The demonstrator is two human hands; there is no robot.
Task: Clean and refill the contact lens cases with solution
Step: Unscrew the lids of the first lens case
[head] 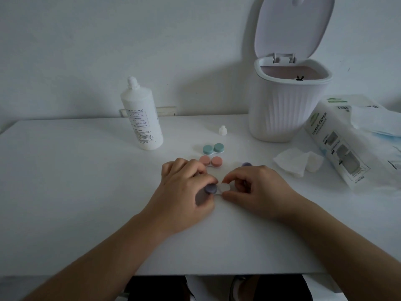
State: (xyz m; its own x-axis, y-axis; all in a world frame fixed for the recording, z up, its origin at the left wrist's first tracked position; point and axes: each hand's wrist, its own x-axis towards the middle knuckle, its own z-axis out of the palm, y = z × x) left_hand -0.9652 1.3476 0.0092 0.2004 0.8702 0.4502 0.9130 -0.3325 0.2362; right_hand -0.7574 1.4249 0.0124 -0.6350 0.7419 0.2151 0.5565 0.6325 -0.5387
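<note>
On the white table (76, 170) both hands work on a purple contact lens case (218, 189). My left hand (184, 192) pinches its purple cap (211, 188) between thumb and fingers. My right hand (258, 190) pinches the case's other well (225, 187), which shows white and has no cap on. A loose purple cap (246, 164) lies just behind my right hand. A pink case (210, 161) and a green case (213, 148), both capped, lie behind the hands. The white solution bottle (141, 118) stands uncapped at the back left; its small white cap (222, 130) stands apart on the table.
A white ribbed bin (282, 109) with its lid up stands at the back right. A tissue paper pack (347, 137) lies at the right edge, with crumpled tissues (297, 161) in front of it. The table's front edge runs just below my forearms.
</note>
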